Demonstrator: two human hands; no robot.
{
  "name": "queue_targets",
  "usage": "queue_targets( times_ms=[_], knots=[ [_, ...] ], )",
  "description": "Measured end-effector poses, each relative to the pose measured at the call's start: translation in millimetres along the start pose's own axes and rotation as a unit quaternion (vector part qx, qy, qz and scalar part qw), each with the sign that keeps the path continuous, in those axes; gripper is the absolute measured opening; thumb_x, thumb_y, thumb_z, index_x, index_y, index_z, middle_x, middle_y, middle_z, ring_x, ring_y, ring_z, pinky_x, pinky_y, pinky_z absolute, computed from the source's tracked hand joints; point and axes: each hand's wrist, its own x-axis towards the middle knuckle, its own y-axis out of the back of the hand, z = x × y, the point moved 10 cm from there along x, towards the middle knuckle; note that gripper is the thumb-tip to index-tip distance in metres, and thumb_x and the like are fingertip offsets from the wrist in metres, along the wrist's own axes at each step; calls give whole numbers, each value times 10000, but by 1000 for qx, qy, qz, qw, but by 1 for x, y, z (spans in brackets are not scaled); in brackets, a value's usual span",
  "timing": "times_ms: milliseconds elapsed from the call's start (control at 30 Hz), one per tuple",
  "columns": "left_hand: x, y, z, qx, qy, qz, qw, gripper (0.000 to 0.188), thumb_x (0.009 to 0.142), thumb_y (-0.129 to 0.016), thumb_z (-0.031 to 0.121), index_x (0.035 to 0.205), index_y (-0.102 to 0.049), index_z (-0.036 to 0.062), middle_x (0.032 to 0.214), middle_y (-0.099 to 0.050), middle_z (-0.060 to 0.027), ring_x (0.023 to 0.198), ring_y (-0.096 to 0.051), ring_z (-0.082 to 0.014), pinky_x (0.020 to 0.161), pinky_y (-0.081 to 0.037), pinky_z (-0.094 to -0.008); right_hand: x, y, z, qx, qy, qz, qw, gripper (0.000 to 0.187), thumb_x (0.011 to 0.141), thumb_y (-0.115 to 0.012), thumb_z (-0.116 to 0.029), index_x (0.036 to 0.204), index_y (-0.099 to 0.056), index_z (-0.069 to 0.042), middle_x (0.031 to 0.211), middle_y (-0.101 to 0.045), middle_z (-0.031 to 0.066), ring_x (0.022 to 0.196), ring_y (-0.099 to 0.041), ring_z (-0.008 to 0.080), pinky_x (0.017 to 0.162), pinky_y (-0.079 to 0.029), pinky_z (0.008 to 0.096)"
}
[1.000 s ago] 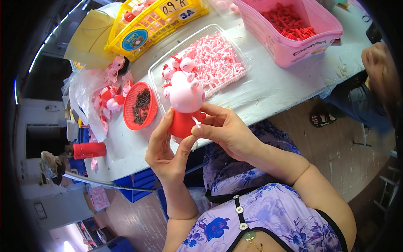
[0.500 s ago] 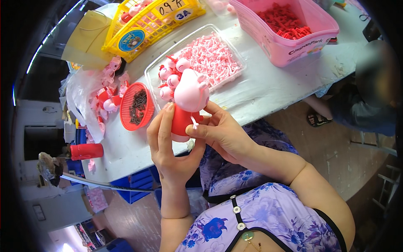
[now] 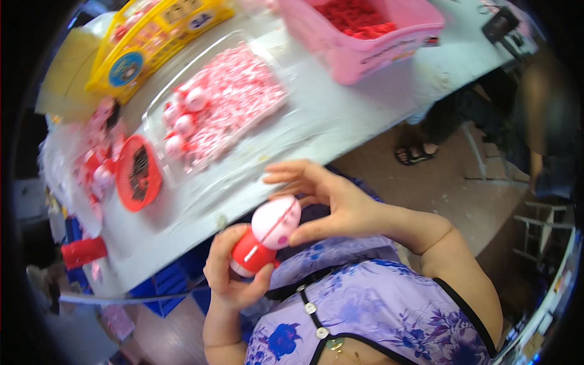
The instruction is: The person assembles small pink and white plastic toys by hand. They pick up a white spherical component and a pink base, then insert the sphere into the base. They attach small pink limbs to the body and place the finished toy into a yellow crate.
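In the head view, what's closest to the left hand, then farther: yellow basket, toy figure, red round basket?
1. Toy figure, held in the left hand.
2. Red round basket, up and to the left.
3. Yellow basket, farther up, also left.

The bare left forearm (image 3: 222, 331) rises steeply to the left hand (image 3: 230, 274), which sits just off the near long edge of the pale, smooth-topped desk (image 3: 347, 115), its fingers (image 3: 229, 238) curled in a grip and its thumb (image 3: 261, 282) opposite them. The bare right forearm (image 3: 410, 228), elbow bent, slants in to the right hand (image 3: 344, 204), whose fingers stretch loosely across that same edge, the thumb held apart below them.
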Motion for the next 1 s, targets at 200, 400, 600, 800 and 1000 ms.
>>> queue_targets(
  times_ms=[200,400,600,800,1000],
  knots=[
    [-34,-55,-41,-95,102,-105,985,512,673,-739,155,1102,-557,-59,970,-627,-166,829,-634,-221,750,-495,-303,-32,-4,31,-187,-85,-105,973,486,828,-685,-256,1236,-552,-29,1153,-606,135,1048,-586,232,892,-464,324],
    [-54,-90,-69,-119,151,-169,967,490,702,-730,101,1138,-553,-36,1037,-625,-169,936,-620,-233,834,-479,-317,-55,5,67,-227,-140,-125,956,538,819,-690,-303,1255,-533,-30,1148,-604,149,1011,-608,250,857,-484,331],
    [-71,-90,-74,-123,176,-200,956,548,668,-799,132,1147,-579,-20,1059,-627,-171,954,-622,-266,850,-481,-338,-66,-5,83,-211,-123,-101,964,436,832,-672,-243,1194,-564,-24,1181,-595,143,1067,-589,263,906,-466,353],
    [-54,-84,-54,-48,102,-212,971,541,670,-823,159,1124,-580,-8,1047,-628,-170,936,-634,-290,809,-502,-340,-65,-7,83,-259,-93,-98,957,406,825,-685,-228,1154,-574,-17,1137,-598,147,1059,-581,283,902,-459,361],
    [-57,-81,-45,-37,67,-189,979,524,679,-808,132,1119,-558,-6,1036,-617,-184,923,-634,-312,781,-519,-352,-57,-21,82,-343,-47,-126,930,416,781,-707,-271,1065,-577,3,1011,-602,147,958,-580,311,854,-464,381]
  ],
)
